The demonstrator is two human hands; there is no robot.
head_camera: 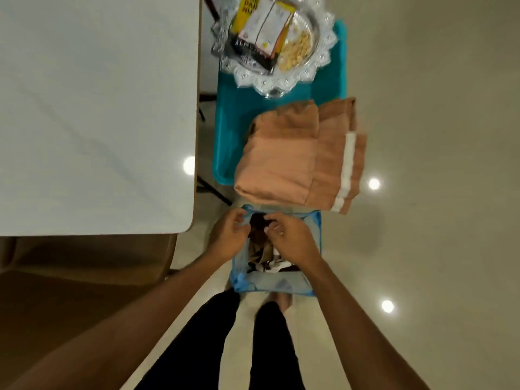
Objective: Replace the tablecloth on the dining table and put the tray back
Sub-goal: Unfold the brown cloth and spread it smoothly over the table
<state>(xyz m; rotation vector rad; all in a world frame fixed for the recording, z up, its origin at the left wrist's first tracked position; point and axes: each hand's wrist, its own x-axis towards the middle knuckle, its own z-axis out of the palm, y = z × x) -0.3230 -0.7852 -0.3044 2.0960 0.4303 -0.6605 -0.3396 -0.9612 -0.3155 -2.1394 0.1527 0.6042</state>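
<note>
Pinching at the far rim of a blue mesh basket point(313, 229), the fingers of the left hand point(229, 235) curl around the basket's upper left corner, thumb and forefinger closed on the thin blue edge. The right hand point(292, 239) sits just beside it, fingers bent down over the same rim near its middle; whether they grip the rim or the cloth beneath cannot be told. Both forearms reach in from the lower corners of the frame.

Inside the basket lies a crumpled cloth point(263, 257) in brown, dark and white patches, filling most of the opening.

Just above the basket, in the middle of the frame, a folded peach tablecloth point(281, 159) with a white band along its right edge rests on a teal bench point(225, 130), overhanging its near end. Farther up the bench stands a glass tray point(323, 52) with a scalloped rim, holding snack packets point(264, 26) and pale nuts point(297, 50).

At upper left, the dining table point(92, 108) shows a bare white top, its rounded corner close to the left hand. A brown chair point(84, 263) sits below it. The person's legs point(225, 347) in black trousers stand on a glossy pale floor point(436, 136) marked by round light reflections.
</note>
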